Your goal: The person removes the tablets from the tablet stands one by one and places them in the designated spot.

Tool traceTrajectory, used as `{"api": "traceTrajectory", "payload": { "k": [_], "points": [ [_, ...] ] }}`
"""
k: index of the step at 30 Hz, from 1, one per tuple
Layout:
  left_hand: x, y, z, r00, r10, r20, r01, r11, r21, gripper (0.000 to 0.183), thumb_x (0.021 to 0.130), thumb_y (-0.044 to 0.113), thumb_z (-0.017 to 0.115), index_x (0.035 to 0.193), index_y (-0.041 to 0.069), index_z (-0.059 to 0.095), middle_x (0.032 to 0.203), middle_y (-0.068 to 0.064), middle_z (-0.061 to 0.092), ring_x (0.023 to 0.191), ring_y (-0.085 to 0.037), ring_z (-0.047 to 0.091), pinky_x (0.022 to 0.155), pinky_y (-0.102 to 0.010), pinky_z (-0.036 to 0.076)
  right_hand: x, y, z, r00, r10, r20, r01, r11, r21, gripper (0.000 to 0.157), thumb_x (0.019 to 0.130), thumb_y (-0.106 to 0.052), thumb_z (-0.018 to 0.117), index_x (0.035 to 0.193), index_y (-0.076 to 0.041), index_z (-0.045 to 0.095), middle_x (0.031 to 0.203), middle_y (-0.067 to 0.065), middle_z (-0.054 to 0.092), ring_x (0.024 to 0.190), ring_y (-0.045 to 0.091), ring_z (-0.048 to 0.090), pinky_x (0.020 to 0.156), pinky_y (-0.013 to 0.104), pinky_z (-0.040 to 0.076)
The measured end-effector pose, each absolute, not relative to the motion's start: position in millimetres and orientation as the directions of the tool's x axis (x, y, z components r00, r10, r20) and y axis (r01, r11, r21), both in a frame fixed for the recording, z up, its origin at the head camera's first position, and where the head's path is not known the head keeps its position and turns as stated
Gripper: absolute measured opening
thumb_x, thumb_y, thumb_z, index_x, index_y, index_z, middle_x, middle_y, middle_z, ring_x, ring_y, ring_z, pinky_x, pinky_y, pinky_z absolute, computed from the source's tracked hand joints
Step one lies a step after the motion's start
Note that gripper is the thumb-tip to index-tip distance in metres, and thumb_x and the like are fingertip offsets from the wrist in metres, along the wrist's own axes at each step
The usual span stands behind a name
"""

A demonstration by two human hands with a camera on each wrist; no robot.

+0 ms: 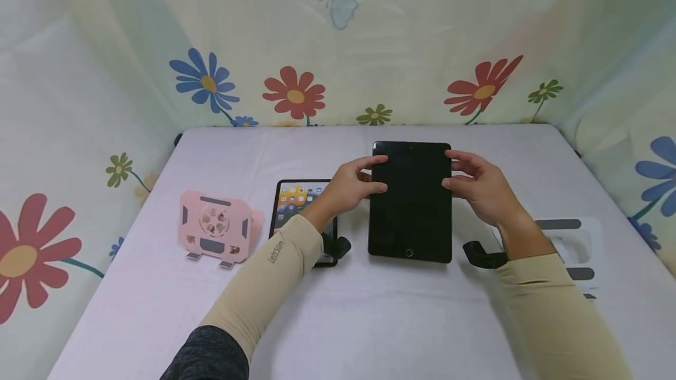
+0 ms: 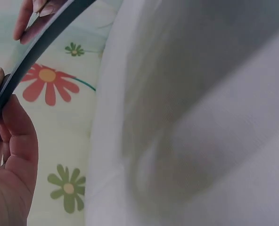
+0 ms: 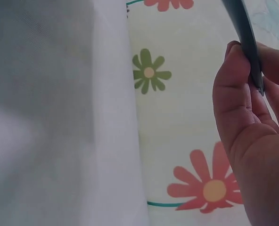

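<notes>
A black tablet (image 1: 411, 210) with a dark screen and a round home button is held up above the table, its screen facing the head camera. My left hand (image 1: 350, 185) pinches its left edge near the top, thumb on the front. On the opposite edge, my right hand (image 1: 483, 186) grips it between thumb and fingers. Both wrist views show the tablet's thin dark edge (image 2: 40, 47) between the fingers. Behind my left wrist lies a second tablet (image 1: 296, 198) with its screen lit and app icons showing, partly hidden by the arm.
On the left of the white-covered table (image 1: 391, 321) stands a pink folding stand (image 1: 213, 221) with grey pads. A white stand (image 1: 586, 245) with grey pads lies at the right, partly covered by my right forearm. A flowered curtain (image 1: 412, 46) rises behind the table.
</notes>
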State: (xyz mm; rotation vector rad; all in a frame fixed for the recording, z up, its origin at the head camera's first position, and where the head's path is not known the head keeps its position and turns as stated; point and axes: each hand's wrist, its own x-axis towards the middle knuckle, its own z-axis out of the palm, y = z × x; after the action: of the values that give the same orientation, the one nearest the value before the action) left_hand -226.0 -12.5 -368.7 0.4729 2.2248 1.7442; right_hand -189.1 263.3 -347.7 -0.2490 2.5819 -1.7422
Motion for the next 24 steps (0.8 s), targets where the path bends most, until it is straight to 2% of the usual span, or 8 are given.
{"api": "traceTrajectory", "payload": {
  "k": [6,12,17,24],
  "points": [
    [-226.8,-22.9,-376.2,-0.908,0.417,-0.041,0.037,0.178,0.983,0.054,0.091,0.011,0.075,0.141,0.023,0.058,0.134,0.002,0.054,0.097,-0.02,0.061,0.078,-0.03,0.057,-192.2,252.9,-354.0,-0.991,-0.132,0.034,-0.082,0.38,-0.921,0.062,0.099,-0.011,0.064,0.153,-0.003,0.036,0.136,0.022,0.046,0.091,0.001,0.064,0.077,0.018,0.054],
    [-228.5,-30.5,-383.4,-0.906,0.416,-0.08,-0.006,0.175,0.985,0.054,0.091,0.008,0.075,0.141,0.02,0.058,0.118,-0.007,0.061,0.096,-0.021,0.063,0.078,-0.032,0.058,-192.6,244.2,-360.8,-0.992,-0.128,-0.013,-0.037,0.376,-0.926,0.06,0.099,-0.008,0.063,0.153,-0.004,0.037,0.135,0.023,0.048,0.091,0.006,0.064,0.078,0.019,0.054],
    [-227.6,-32.3,-390.5,-0.905,0.412,-0.108,-0.036,0.178,0.983,0.054,0.091,0.005,0.074,0.141,0.017,0.057,0.12,-0.007,0.057,0.096,-0.021,0.065,0.078,-0.033,0.058,-193.0,239.1,-370.0,-0.992,-0.115,-0.057,0.007,0.395,-0.919,0.061,0.099,-0.011,0.063,0.154,-0.008,0.037,0.139,0.023,0.047,0.096,0.013,0.062,0.079,0.018,0.053],
    [-227.1,-38.4,-399.5,-0.903,0.412,-0.124,-0.038,0.212,0.977,0.051,0.091,0.004,0.073,0.139,0.015,0.058,0.119,-0.009,0.057,0.094,-0.022,0.066,0.076,-0.034,0.058,-192.2,232.1,-385.8,-0.99,-0.119,-0.076,0.037,0.305,-0.952,0.061,0.098,-0.003,0.061,0.153,-0.004,0.036,0.138,0.025,0.047,0.092,0.008,0.064,0.079,0.021,0.054]
  ]
}}
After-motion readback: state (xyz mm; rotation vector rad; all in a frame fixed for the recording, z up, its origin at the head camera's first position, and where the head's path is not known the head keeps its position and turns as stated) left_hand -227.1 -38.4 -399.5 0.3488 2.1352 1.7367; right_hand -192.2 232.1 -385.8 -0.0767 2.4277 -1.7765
